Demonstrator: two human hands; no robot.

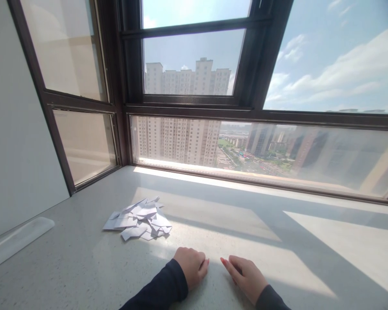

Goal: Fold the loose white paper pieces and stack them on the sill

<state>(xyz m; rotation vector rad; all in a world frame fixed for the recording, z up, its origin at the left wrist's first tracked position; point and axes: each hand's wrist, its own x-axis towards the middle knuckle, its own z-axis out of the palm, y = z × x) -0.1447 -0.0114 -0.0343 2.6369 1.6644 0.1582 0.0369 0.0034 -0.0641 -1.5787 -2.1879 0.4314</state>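
I've got my bare left hand [190, 267] in a loose fist, knuckles up, thumb side facing my right one. My bare right hand [247, 275] has fingers curled under, thumb with orange-red nail angled inward. Hands near, not touching. Both forearms enter from bottom of my feed, dark navy fabric sleeves [164, 285] reaching the wrists.

no text, label, brand, number or sign readable anywhere in view.

Dark-framed windows [194, 110] fill twelve o'clock, tower blocks [177, 142] beyond; white wall [16, 120] at ten; sunlight [352, 241] stripes the speckled sill [220, 228] toward four.
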